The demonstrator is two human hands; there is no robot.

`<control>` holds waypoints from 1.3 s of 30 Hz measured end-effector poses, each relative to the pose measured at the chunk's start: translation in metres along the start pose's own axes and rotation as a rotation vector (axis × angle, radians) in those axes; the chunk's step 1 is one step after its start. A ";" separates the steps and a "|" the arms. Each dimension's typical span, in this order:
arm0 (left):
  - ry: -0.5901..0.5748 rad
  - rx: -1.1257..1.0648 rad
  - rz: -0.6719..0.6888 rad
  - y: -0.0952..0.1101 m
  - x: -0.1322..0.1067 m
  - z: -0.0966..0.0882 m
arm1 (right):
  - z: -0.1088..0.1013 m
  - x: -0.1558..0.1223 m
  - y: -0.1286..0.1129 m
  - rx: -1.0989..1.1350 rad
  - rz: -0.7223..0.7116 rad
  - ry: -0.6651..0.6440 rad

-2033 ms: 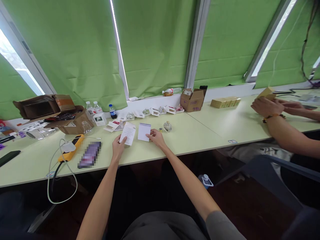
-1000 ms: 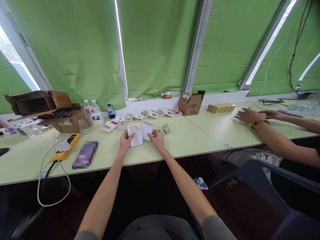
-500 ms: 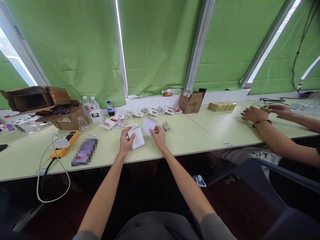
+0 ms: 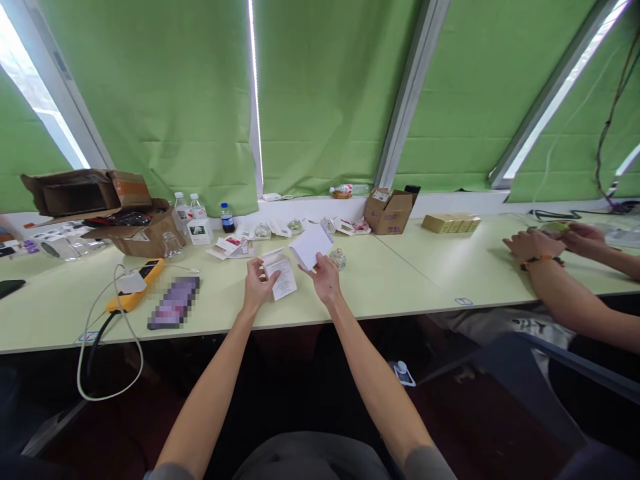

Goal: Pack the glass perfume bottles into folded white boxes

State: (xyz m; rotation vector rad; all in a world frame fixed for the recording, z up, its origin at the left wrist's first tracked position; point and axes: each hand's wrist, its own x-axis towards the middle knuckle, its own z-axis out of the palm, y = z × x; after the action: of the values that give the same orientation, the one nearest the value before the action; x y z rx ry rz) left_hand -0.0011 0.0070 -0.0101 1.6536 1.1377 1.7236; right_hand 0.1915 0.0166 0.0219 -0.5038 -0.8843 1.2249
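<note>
green blinds (image 4: 325, 100) are filling the upper half of the frame, and a pale tabletop (image 4: 390, 280) is running across the middle. brown cardboard boxes (image 4: 113, 193) are sitting at the left of the frame. near the centre, the right hand (image 4: 327, 277) is pinching a plain white card (image 4: 311, 245), while the left hand (image 4: 259, 287) is gripping a printed white packet (image 4: 285, 283) slightly apart from it. a round glass bottle (image 4: 340, 257) is standing just beside the right hand.
</note>
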 end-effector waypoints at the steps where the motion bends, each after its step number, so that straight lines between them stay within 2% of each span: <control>1: -0.007 0.000 0.000 0.000 0.000 0.000 | 0.008 -0.003 -0.003 0.060 0.016 -0.058; 3: -0.022 0.007 0.002 0.000 -0.001 0.000 | 0.024 -0.007 -0.007 0.141 0.074 -0.172; 5: -0.030 0.023 0.010 0.001 -0.002 0.000 | 0.039 -0.008 -0.008 0.166 0.122 -0.218; 8: -0.033 0.043 0.025 0.003 -0.002 0.000 | 0.054 -0.004 -0.008 0.172 0.091 -0.178; 11: -0.043 0.047 0.026 0.005 -0.003 0.000 | 0.059 0.002 -0.010 0.147 0.039 -0.121; 18: -0.056 0.013 -0.012 0.008 -0.003 -0.001 | 0.050 0.008 -0.011 0.092 0.001 -0.006; 31: -0.062 -0.095 -0.116 0.007 -0.001 -0.001 | 0.027 0.004 -0.006 0.083 0.091 -0.013; 39: -0.125 -0.154 -0.158 0.005 0.000 -0.002 | 0.016 0.003 -0.002 0.054 0.126 0.040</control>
State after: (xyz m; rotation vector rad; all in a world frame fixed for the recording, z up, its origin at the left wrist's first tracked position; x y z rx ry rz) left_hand -0.0023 0.0042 -0.0059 1.5140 1.0215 1.5461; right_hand 0.1803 0.0170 0.0337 -0.5454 -0.7927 1.3455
